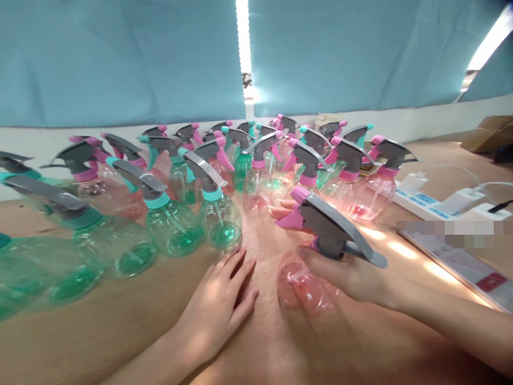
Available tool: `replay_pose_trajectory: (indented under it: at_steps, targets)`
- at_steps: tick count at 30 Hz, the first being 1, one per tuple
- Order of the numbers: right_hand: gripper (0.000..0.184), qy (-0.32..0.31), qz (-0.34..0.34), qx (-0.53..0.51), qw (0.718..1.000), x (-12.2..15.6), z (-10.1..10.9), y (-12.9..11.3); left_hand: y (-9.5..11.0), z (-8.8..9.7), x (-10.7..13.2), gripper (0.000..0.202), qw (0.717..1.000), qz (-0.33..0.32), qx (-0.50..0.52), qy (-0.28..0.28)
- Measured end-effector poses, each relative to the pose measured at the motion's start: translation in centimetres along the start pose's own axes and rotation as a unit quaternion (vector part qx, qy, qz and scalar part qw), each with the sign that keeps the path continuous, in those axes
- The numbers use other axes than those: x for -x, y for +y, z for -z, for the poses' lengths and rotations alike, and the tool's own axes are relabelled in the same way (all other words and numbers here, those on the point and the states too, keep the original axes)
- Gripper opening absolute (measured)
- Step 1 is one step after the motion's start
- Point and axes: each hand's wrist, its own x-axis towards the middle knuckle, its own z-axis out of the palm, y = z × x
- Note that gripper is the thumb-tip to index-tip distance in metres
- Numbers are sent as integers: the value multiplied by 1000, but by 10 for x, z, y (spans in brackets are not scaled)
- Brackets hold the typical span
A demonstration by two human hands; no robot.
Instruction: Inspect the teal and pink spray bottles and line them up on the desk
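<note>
My right hand [348,272] is wrapped round the neck of a pink spray bottle [304,283] with a grey trigger head [332,227], which stands on the wooden table [120,326]. My left hand [218,307] lies flat on the table with its fingers stretched out, holding nothing, just in front of a green spray bottle [220,219]. Several more green and pink spray bottles stand in a crowd behind both hands.
A white power strip [425,203] with plugs and cables lies at the right. A flat printed sheet or board [460,267] sits near the right edge. A cardboard box [487,133] is at the far right. Blue blinds [120,59] hang behind.
</note>
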Motion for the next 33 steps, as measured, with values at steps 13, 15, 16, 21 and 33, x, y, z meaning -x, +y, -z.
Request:
replay_pose_trajectory:
  at_steps: [13, 15, 16, 21, 33]
  targets:
    - [63, 12, 30, -22, 999, -4, -4, -4, -2, -4, 1, 45, 1000, 5, 14, 13]
    - [63, 6, 30, -10, 999, -4, -3, -3, -2, -3, 1, 45, 1000, 4, 16, 16]
    - [64, 5, 30, -5, 1000, -4, -3, -3, -2, -3, 1, 45, 1000, 4, 16, 16]
    - [62, 10, 28, 1, 1000, -4, -4, -4, 1, 3, -2, 44, 1000, 4, 15, -4]
    - [52, 28, 30, -5, 999, -3, -4, -4, 2, 5, -2, 43, 1000, 9, 16, -4]
